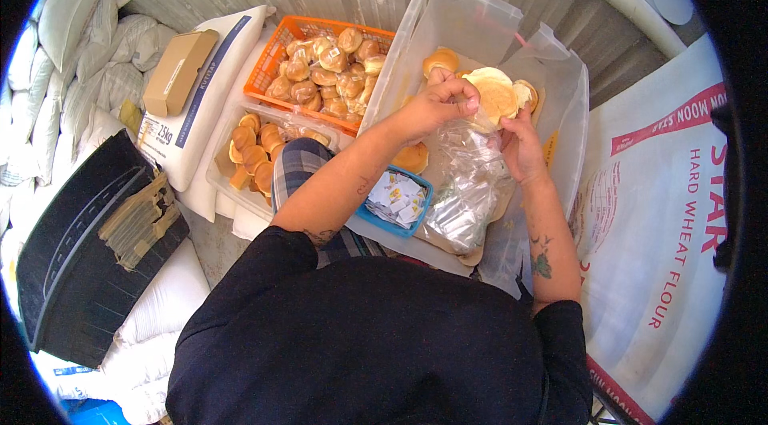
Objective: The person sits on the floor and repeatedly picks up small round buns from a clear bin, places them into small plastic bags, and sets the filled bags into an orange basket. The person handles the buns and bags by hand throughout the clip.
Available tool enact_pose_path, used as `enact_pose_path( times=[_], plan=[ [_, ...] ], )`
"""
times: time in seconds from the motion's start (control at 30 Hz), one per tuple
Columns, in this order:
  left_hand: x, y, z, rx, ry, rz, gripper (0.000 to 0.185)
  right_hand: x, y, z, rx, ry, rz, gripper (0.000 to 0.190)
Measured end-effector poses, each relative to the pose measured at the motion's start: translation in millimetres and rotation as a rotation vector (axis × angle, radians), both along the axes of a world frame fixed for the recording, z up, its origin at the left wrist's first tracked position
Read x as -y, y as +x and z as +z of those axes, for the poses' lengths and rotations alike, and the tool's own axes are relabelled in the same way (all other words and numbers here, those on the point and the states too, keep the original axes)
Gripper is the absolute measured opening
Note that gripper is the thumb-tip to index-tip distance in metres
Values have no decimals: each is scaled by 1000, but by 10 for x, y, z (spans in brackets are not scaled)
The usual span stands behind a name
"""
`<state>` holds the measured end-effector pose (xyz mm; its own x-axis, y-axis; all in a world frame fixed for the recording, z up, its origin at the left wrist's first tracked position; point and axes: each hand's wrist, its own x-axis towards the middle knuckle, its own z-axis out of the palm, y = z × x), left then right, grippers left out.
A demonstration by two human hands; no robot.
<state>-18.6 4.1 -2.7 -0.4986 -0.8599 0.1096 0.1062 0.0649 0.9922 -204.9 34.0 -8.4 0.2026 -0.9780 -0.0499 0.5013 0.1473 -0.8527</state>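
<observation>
Above a clear plastic bin [573, 83], my left hand [447, 102] is pinched at the edge of a clear plastic bag. A round bread bun [493, 95] stands between my hands, at the bag's mouth. My right hand [521, 140] has its fingers at the bun's lower right and at the bag; how firmly it grips cannot be told. A stack of clear plastic bags [465, 203] lies below them in the bin. Loose buns [441, 59] lie in the bin, one of them near my left wrist. A blue tray [427, 202] of small paper slips stands beside the bags.
An orange basket [336, 22] of bagged buns stands at the upper left, a clear container [219, 176] of unbagged buns below it. Flour sacks [198, 155] carry a cardboard box [180, 74]. A black crate [78, 281] lies at left. A large flour sack [654, 203] stands at right.
</observation>
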Motion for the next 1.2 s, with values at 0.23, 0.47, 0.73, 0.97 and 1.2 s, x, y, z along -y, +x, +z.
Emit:
enact_pose_path(
  times=[0.23,0.47,0.73,0.97,1.2],
  plan=[
    [20,-14,-51,157,-252,39,13,14,-32,62,-101,88,-51,51],
    [-70,-29,31,270,-395,40,12,75,-118,-85,-162,60,-20,46],
    [-75,12,34,300,-425,-40,12,55,-148,-99,-387,-175,144,35],
    [-89,5,63,363,-449,-72,11,56,-187,-27,-530,-410,179,37],
    [-139,30,166,600,-664,-34,13,35,-122,32,-584,-536,106,33]
  ],
)
